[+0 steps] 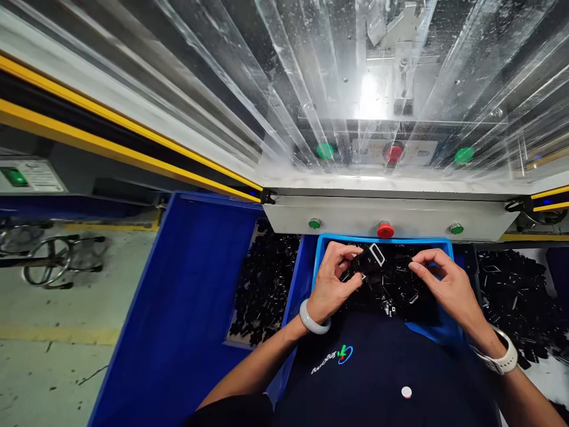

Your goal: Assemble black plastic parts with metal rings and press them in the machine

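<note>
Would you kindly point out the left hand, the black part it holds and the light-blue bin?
Left hand (332,283): head view, middle of hand.
Black part (368,260): head view, dark body.
Light-blue bin (418,240): head view, far rim.

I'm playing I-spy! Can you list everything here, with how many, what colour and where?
Rectangular plastic bin: one, light blue, front centre
Rectangular-ended part: one, black and silver, in left hand
Small loose parts: many, mostly black, in and beside bin
Large plastic box: one, dark blue, left
Round push buttons: two, green, machine front
Mushroom-shaped button: one, red, between them
Clear plastic panel: one, colourless, above buttons
Long striped bars: one per side, yellow-and-black
Rectangular switch: one, green, far left
Metal ring with legs: one, silver, left floor
Shirt: one, dark blue, bottom centre
Bangle: one, white, below left hand
Watch: one, white, below right hand
Left hand: one, bare, over bin
Right hand: one, bare, over bin
</note>
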The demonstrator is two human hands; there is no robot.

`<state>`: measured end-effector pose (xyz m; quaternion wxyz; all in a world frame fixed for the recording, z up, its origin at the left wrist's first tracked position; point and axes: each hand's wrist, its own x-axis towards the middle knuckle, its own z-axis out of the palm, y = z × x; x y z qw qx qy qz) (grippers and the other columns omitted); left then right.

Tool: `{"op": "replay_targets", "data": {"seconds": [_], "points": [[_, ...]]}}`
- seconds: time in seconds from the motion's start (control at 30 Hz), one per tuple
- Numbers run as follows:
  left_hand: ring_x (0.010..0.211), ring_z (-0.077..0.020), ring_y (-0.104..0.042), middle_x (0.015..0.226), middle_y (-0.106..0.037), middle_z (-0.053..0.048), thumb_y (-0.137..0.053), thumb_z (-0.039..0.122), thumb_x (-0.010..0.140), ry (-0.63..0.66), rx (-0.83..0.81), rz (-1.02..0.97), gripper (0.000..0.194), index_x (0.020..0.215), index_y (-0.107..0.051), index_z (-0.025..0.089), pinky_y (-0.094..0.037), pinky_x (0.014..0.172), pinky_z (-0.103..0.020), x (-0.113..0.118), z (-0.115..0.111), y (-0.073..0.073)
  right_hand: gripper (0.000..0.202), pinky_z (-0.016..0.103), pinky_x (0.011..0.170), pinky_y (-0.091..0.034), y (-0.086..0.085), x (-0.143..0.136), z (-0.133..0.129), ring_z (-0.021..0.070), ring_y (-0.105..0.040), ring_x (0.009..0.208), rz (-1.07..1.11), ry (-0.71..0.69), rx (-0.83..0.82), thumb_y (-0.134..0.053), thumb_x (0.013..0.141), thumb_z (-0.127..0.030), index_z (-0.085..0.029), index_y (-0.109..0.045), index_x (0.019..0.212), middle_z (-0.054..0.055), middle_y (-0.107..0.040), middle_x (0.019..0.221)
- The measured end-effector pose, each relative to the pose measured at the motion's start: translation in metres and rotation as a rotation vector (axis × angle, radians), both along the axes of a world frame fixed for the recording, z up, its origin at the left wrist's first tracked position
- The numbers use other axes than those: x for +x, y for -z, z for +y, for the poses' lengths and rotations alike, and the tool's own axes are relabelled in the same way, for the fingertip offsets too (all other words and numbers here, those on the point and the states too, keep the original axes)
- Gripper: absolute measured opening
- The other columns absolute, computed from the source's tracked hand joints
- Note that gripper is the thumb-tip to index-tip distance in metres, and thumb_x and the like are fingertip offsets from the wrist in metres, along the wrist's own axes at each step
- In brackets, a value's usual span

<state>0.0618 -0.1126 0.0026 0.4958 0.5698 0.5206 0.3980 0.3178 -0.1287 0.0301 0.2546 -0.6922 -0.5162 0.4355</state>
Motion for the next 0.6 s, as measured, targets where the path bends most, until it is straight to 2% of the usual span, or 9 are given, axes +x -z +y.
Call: {"op": "replay_targets", "data": {"seconds": [0.1, 0.2, 0.33, 0.43, 0.6], "points": [[0.099, -0.0175, -0.06, 0.108, -0.054, -0.005, -0.066, 0.008, 0.083, 0.028, 0.073, 0.049, 0.038, 0.116, -0.069, 0.027, -0.062, 0.088, -0.032, 0.007, 0.002, -0.006, 0.037, 0.03, 0.072, -0.052, -0.022, -0.018, 0.005, 0.0163, -0.065, 0.078, 0.118, 0.056, 0.013, -0.071, 0.091, -0.06, -0.023, -0.071, 0.093, 0.004, -0.073, 0.093], [0.103, -0.0201, -0.063, 0.111, -0.057, -0.007, -0.065, 0.009, 0.085, 0.057, 0.137, 0.073, 0.038, 0.118, -0.07, 0.028, -0.064, 0.086, -0.034, 0.012, 0.005, -0.012, 0.038, 0.029, 0.066, -0.05, -0.029, -0.034, 0.01, 0.0149, -0.061, 0.069, 0.16, -0.013, -0.006, -0.071, 0.091, -0.06, -0.022, -0.072, 0.089, 0.003, -0.071, 0.082], [0.116, -0.0241, -0.066, 0.123, -0.063, -0.009, -0.063, 0.005, 0.087, 0.076, 0.219, 0.084, 0.046, 0.126, -0.068, 0.03, -0.063, 0.096, -0.041, 0.016, 0.007, -0.015, 0.039, 0.029, 0.059, -0.046, -0.025, -0.04, 0.017, 0.0135, -0.056, 0.063, 0.14, -0.036, -0.03, -0.07, 0.091, -0.06, -0.021, -0.073, 0.087, 0.003, -0.071, 0.078], [0.121, -0.0247, -0.066, 0.128, -0.065, -0.01, -0.066, 0.004, 0.091, 0.113, 0.389, 0.122, 0.059, 0.142, -0.06, 0.033, -0.061, 0.103, -0.044, 0.019, 0.006, -0.01, 0.041, 0.029, 0.061, -0.047, -0.019, -0.04, 0.022, 0.0142, -0.058, 0.066, 0.148, -0.004, -0.042, -0.07, 0.091, -0.062, -0.02, -0.072, 0.09, 0.003, -0.072, 0.082], [0.118, -0.0251, -0.068, 0.129, -0.066, -0.013, -0.065, 0.006, 0.097, 0.109, 0.639, 0.295, 0.056, 0.146, -0.062, 0.032, -0.064, 0.097, -0.042, 0.018, 0.014, 0.001, 0.045, 0.029, 0.063, -0.048, -0.014, -0.041, 0.028, 0.0146, -0.06, 0.069, 0.137, -0.005, -0.049, -0.065, 0.093, -0.065, -0.02, -0.07, 0.091, 0.003, -0.072, 0.083]]}}
